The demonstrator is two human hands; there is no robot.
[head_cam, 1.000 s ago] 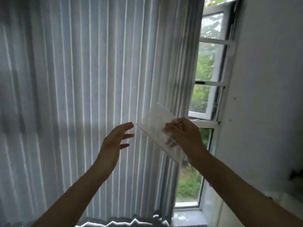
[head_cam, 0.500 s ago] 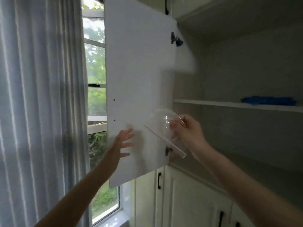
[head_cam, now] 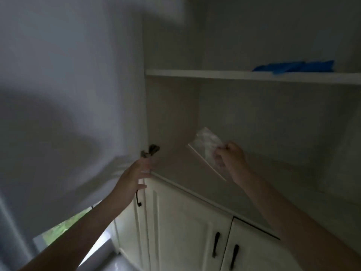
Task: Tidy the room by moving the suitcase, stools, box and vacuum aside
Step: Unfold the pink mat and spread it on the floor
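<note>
No suitcase, stool, box or vacuum is in view. My right hand [head_cam: 231,160] is raised in front of an open wall cupboard and is shut on a clear plastic zip bag [head_cam: 207,148], which hangs tilted over the cupboard's lower shelf [head_cam: 179,167]. My left hand [head_cam: 134,178] has its fingers spread and rests against the lower corner of the open white cupboard door [head_cam: 74,90], just below the dark hinge [head_cam: 151,150].
An upper shelf [head_cam: 214,74] carries a flat blue item [head_cam: 293,66] at the right. White lower cabinet doors [head_cam: 183,227] with black handles stand below. A strip of window [head_cam: 64,225] shows under the open door at the lower left.
My view has swung right, from the curtain and window to the open cupboard. My right hand has carried the clear bag into the cupboard opening; my left hand has reached the door's corner.
</note>
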